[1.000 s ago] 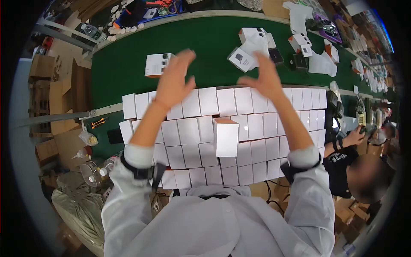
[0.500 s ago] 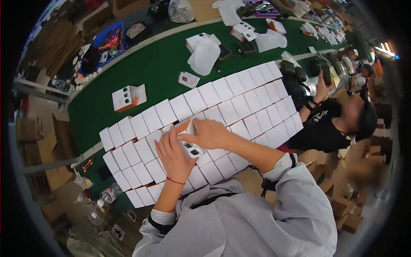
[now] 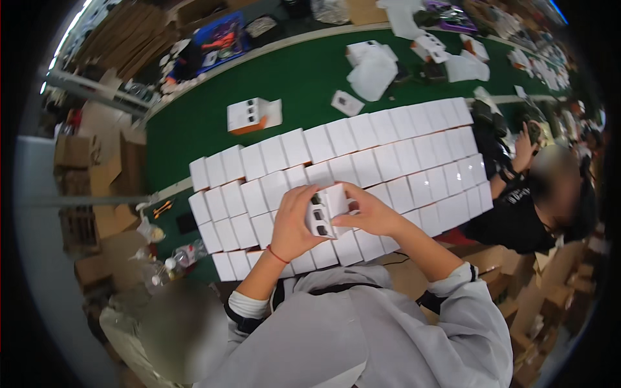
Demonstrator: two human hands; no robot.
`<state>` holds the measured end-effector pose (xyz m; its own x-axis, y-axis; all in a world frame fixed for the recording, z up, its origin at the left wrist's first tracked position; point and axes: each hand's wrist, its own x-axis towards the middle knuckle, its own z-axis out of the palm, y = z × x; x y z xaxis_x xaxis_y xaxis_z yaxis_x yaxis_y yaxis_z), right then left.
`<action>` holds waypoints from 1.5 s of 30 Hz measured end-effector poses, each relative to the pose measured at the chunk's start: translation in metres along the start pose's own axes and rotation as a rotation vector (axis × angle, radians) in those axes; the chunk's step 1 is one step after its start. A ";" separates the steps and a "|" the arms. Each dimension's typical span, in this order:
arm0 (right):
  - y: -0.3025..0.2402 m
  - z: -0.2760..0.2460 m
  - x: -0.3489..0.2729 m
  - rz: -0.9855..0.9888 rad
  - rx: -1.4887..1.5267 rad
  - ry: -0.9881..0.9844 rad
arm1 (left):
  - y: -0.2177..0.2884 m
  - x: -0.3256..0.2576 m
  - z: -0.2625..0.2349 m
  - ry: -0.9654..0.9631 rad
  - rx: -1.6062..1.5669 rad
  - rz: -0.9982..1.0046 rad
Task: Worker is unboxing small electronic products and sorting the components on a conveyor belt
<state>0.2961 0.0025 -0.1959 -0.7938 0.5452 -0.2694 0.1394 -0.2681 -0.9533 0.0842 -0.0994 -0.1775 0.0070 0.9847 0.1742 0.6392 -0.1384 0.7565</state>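
Between my two hands is a small white box [image 3: 336, 202], printed with dark device pictures on the side turned toward me. My left hand [image 3: 294, 218] curls round its left side, fingers at the far edge and thumb low near the bottom. On the other side my right hand [image 3: 367, 212] grips it between thumb and fingers, and a plain white face shows between them. Beneath both hands several rows of closed white boxes [image 3: 401, 155] stand packed tightly together; my hands and forearms hide part of the nearer rows.
On the green table [image 3: 187, 123] beyond the rows lie an open white-and-orange box [image 3: 246, 116], a small white card [image 3: 347, 103] and a white plastic bag [image 3: 374, 76]. A blue bin [image 3: 223, 37] stands at the far left. A person in black [image 3: 524, 213] works at the right.
The box has turned in my hands: the orange inside that showed is out of sight and a white face shows instead. My right hand has shifted to its right side. The whole view has swung.
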 end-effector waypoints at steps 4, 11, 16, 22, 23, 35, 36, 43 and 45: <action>-0.005 0.009 -0.009 0.126 0.028 0.105 | 0.005 -0.002 -0.005 -0.022 -0.044 -0.057; 0.016 0.008 0.005 -0.023 -0.004 -0.015 | 0.022 -0.008 -0.011 -0.046 0.202 -0.035; 0.006 -0.026 -0.004 -0.045 0.244 0.176 | 0.021 0.005 -0.014 -0.040 0.081 -0.136; -0.024 0.031 0.029 -0.578 -0.756 0.410 | 0.018 0.033 -0.014 0.119 0.432 -0.104; -0.020 0.024 0.041 -0.476 -0.488 0.369 | 0.018 0.038 -0.016 0.135 0.442 -0.152; -0.008 -0.069 0.224 -0.394 -0.650 0.522 | -0.089 0.148 -0.057 0.089 0.603 -0.120; 0.005 -0.097 0.244 -0.282 -0.746 0.478 | -0.103 0.166 -0.051 0.064 0.665 -0.097; 0.054 -0.195 0.254 -0.062 -0.928 0.534 | -0.143 0.247 -0.020 -0.371 0.695 -0.363; 0.066 -0.209 0.256 -0.090 -0.949 0.612 | -0.148 0.257 -0.015 -0.484 0.800 -0.362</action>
<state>0.2258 0.2908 -0.3563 -0.4371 0.8988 0.0324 0.6960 0.3609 -0.6208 -0.0195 0.1725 -0.2351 -0.0923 0.9152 -0.3923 0.9927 0.1153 0.0353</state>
